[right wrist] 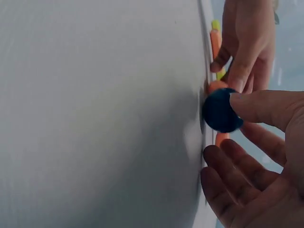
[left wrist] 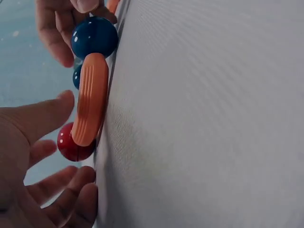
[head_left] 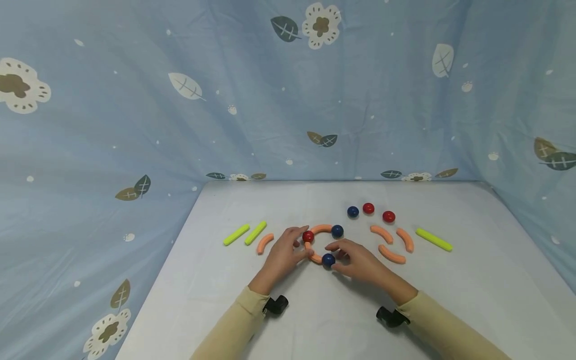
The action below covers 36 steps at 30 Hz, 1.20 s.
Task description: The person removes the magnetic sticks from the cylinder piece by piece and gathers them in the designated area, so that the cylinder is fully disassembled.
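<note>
My left hand [head_left: 284, 253] is around the left side of a partial ring, thumb near a curved orange piece [left wrist: 91, 99] and fingers beside a red ball [head_left: 308, 236]. It grips neither. That orange piece joins the red ball to a near blue ball [head_left: 328, 260]. At the blue ball's right, my right hand [head_left: 359, 261] has its thumb against or very near the ball, with the other fingers spread apart. Another curved orange piece [head_left: 321, 228] links the red ball to a farther blue ball [head_left: 337, 231]. The ring's right side has a gap.
Two green sticks [head_left: 255, 233] and a curved orange piece [head_left: 265, 243] lie left. Farther back are a blue ball [head_left: 353, 212] and two red balls [head_left: 368, 208]. To the right lie three curved orange pieces [head_left: 392, 254] and a green stick [head_left: 434, 240]. A blue patterned curtain [head_left: 288, 100] borders the white table.
</note>
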Available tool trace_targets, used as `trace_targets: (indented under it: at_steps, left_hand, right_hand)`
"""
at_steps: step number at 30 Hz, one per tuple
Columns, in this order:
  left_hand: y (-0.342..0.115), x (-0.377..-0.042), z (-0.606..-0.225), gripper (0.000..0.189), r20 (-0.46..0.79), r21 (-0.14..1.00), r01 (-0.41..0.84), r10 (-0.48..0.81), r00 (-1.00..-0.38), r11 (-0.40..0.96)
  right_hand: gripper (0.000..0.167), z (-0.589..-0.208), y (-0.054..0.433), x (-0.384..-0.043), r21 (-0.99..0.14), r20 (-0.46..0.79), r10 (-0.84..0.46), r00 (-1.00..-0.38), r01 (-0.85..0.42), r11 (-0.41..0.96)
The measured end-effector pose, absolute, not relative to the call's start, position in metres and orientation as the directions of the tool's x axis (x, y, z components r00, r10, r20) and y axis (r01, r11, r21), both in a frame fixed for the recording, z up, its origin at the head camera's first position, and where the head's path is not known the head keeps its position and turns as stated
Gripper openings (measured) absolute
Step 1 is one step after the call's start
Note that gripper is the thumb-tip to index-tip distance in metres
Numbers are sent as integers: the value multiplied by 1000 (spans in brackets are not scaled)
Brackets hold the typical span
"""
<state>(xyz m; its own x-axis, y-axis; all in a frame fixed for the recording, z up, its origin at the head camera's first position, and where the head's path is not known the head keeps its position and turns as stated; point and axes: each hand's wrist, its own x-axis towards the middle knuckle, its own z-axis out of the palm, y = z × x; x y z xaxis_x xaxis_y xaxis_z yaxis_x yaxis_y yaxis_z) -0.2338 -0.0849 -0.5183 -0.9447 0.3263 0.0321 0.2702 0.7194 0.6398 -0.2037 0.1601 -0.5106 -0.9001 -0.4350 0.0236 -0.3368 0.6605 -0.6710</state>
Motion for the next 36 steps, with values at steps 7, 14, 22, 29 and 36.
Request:
trace_targets:
  at_steps: [7, 14, 22, 29, 36]
  left_hand:
    - [-84, -239, -524, 65, 70, 601, 329, 363, -929, 728]
    - [-79, -239, -525, 66, 66, 591, 323, 354, -933, 740]
    - [-78, -237, -529, 63, 69, 595, 325, 357, -932, 734]
    - [-80, -237, -528, 62, 75, 592, 328, 355, -932, 736]
    - [-83, -237, -523, 61, 64, 608, 312, 346, -936, 730]
  right_hand:
    - [35, -512, 154, -202, -649, 32, -445, -895, -357, 672]
    - [32, -511, 155, -198, -624, 59, -450, -891, -385, 680]
    - [32, -515, 157, -190, -642, 47, -439, -897, -364, 675]
    - [33, -514, 167, -189, -643, 10, -375, -927, -293, 707]
    - [33, -513, 188, -199, -636, 9, -280, -960, -222, 739]
